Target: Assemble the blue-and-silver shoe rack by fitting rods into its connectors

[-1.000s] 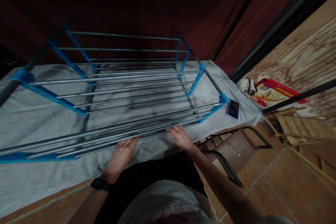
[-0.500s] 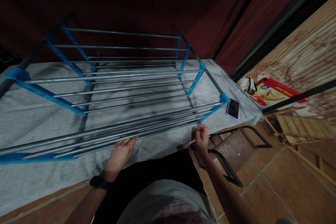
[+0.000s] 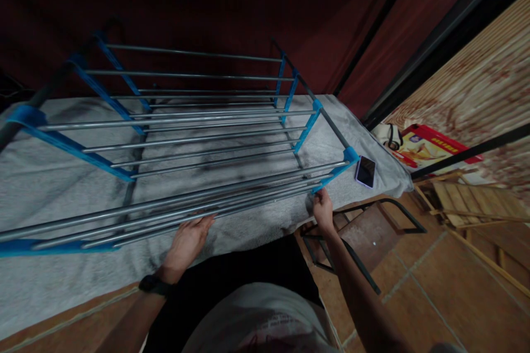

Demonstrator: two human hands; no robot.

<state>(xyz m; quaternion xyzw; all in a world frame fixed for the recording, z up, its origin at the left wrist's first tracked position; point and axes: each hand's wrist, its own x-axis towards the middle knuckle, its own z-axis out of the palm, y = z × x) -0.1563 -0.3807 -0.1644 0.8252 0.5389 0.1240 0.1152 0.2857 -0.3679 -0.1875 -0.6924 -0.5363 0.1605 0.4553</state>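
A rack of grey metal rods with blue plastic end pieces (image 3: 199, 138) lies on a grey cloth (image 3: 49, 187) spread over a table. My left hand (image 3: 188, 240) rests on the cloth under the nearest rods, its fingertips touching the front rod. My right hand (image 3: 323, 210) has its fingers closed at the right end of the front rods, just below the blue end piece (image 3: 327, 179). What it pinches is hidden.
A phone (image 3: 366, 171) lies on the cloth's right corner. A black metal frame (image 3: 364, 242) stands on the tiled floor (image 3: 447, 298) beside the table. Further right are a red box (image 3: 430, 146) and wooden slats (image 3: 472, 198).
My right hand left the middle of the front rods and moved right to their end near the blue piece, closing its fingers. My left hand stayed put.
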